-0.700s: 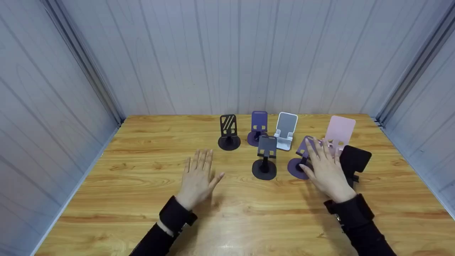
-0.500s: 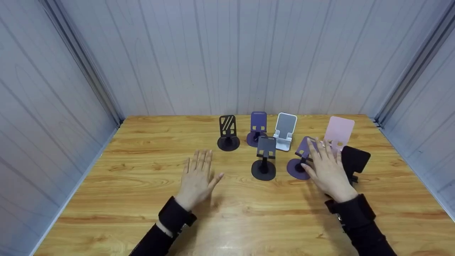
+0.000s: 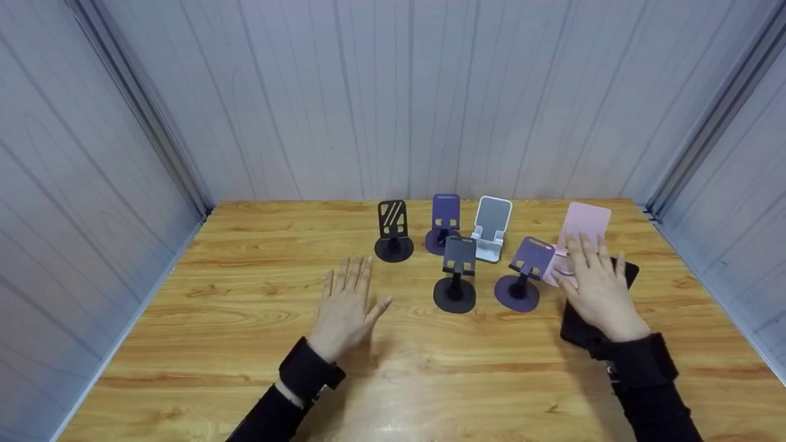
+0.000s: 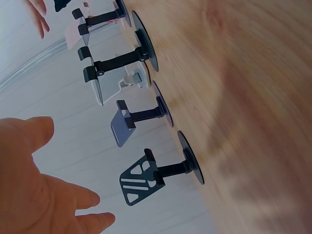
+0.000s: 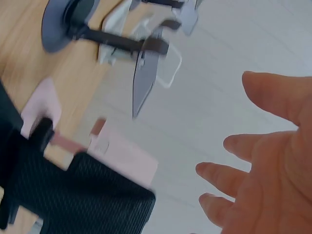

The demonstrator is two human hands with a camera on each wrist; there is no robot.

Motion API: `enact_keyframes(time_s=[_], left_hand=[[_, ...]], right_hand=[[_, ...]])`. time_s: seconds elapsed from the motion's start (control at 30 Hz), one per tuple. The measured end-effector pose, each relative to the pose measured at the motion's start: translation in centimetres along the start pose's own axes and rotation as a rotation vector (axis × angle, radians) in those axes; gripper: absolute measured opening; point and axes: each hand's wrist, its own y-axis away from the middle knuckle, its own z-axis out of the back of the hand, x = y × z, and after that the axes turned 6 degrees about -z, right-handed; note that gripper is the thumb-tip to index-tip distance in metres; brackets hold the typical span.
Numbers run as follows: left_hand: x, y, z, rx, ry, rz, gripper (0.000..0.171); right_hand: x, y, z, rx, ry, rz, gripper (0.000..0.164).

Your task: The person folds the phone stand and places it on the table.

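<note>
My right hand [image 3: 602,301], fingers spread and straight, hovers over a black phone stand [image 3: 577,326] and partly hides it in the head view. Just past its fingertips stands a pink phone stand [image 3: 586,221]. To its left is a purple phone stand [image 3: 531,258] on a round base. My left hand [image 3: 342,313] is held palm down with straight fingers, left of the group, holding nothing. In the right wrist view the black stand [image 5: 87,190] shows a ribbed surface, apart from the fingers [image 5: 229,178].
Further left stand a dark grey phone stand [image 3: 459,255], a white one [image 3: 493,221], a second purple one [image 3: 446,212] and a black slotted one [image 3: 393,218]. They stand on a wooden table [image 3: 258,344] against a pale panelled wall [image 3: 381,98].
My right hand has moved right, from over the nearer purple stand to over the black and pink stands, uncovering the purple one. My left hand has shifted slightly right.
</note>
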Motion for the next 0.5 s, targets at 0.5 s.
enact_keyframes(time_s=[0.5], left_hand=[[-1.9, -2.2, -0.3, 0.022, -0.006, -0.031, 0.080]], right_hand=[[-6.3, -0.4, 2.4, 0.026, -0.137, -0.022, 0.081]])
